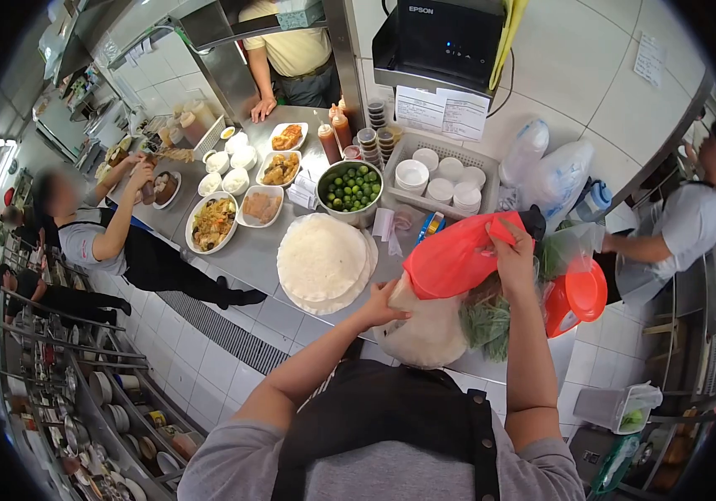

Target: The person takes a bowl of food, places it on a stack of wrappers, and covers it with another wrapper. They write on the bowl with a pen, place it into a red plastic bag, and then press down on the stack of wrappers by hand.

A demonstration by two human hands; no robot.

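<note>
A red plastic bag (450, 260) stretches between my hands over the front of the counter. My right hand (508, 250) grips its upper right part, fingers bunched in the plastic. Closed at the bag's lower left end is my left hand (384, 306), holding a pale piece (403, 292) that pokes out of the red plastic. Beneath lies a round, pale flat sheet (425, 341), partly covered by the bag. A stack of large white round sheets (324, 259) sits left of my hands. Leafy greens in clear plastic (486, 321) lie beside my right forearm.
Behind the stack stands a metal pot of small green limes (349, 189). Dishes of food (212, 224) and sauce bottles (328, 144) line the back left. A grey crate (445, 182) holds white tubs. A red container (575, 299) stands right. Co-workers (95, 225) are on both sides.
</note>
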